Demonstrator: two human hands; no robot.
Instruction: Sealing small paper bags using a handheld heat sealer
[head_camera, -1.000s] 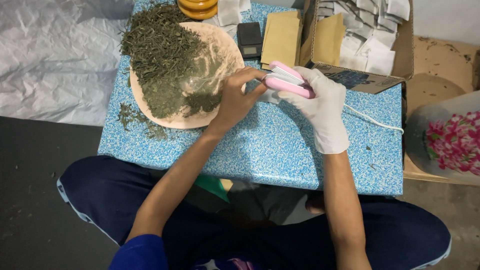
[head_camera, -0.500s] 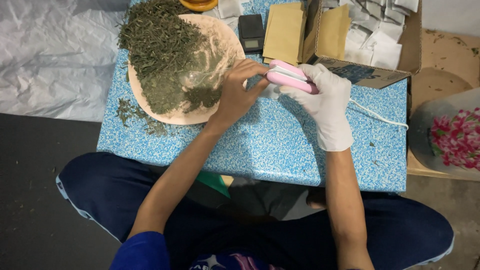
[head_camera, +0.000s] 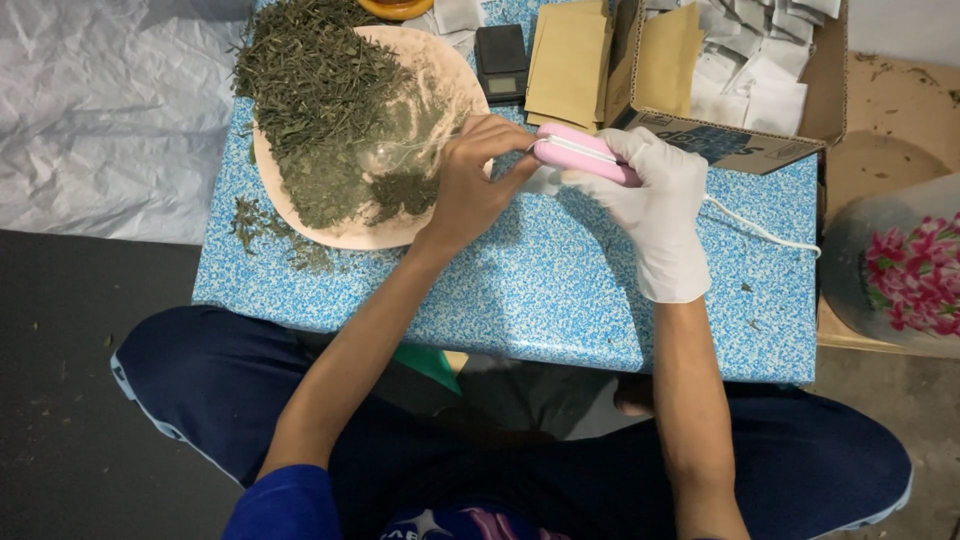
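My right hand (head_camera: 655, 205), in a white glove, grips a pink handheld sealer (head_camera: 583, 156) with a white cord (head_camera: 760, 232) trailing to the right. My bare left hand (head_camera: 472, 175) holds a small white sachet (head_camera: 542, 180) at the sealer's jaws; most of the sachet is hidden by my fingers. Both hands hover over the blue speckled table (head_camera: 520, 290). Just left of my left hand sits a wide tan plate (head_camera: 350, 232) piled with dried green leaves (head_camera: 320, 100).
A cardboard box (head_camera: 760, 140) of white sachets stands at the back right, with tan paper envelopes (head_camera: 567, 62) and a small black scale (head_camera: 503, 62) beside it. Loose leaves (head_camera: 262, 228) lie left of the plate. A flowered pot (head_camera: 900, 270) sits far right.
My hands and the pink sealer stay together over the table; the view has shifted slightly, and my left fingers have closed in tighter at the sealer's tip.
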